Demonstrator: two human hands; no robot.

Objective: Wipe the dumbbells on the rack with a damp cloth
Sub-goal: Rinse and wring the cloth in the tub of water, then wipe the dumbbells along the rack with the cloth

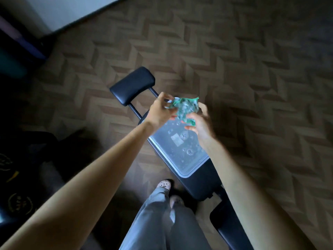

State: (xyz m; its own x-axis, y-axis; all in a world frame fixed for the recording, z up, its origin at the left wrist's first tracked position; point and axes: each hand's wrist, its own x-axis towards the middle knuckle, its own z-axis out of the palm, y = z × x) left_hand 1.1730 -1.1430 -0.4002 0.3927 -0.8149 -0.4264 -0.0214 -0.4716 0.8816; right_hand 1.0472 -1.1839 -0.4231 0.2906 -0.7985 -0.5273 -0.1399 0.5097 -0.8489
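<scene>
A crumpled green cloth (185, 108) hangs between both my hands above a clear plastic tub (180, 147) of bubbly water. My left hand (159, 110) pinches the cloth's left edge. My right hand (201, 123) grips its lower right part with curled fingers. The cloth is blurred. The tub sits on a black workout bench (200, 181). Dark round weights (19, 202) with yellowish markings lie in shadow at the lower left; they are too dim to make out, and I see no rack.
The bench's black padded end (133, 85) on two bars points up-left. Brown herringbone floor (252, 69) surrounds the bench. My legs in grey trousers and pale clogs (164, 184) stand left of the bench. A white wall and dark furniture (18, 51) fill the upper left.
</scene>
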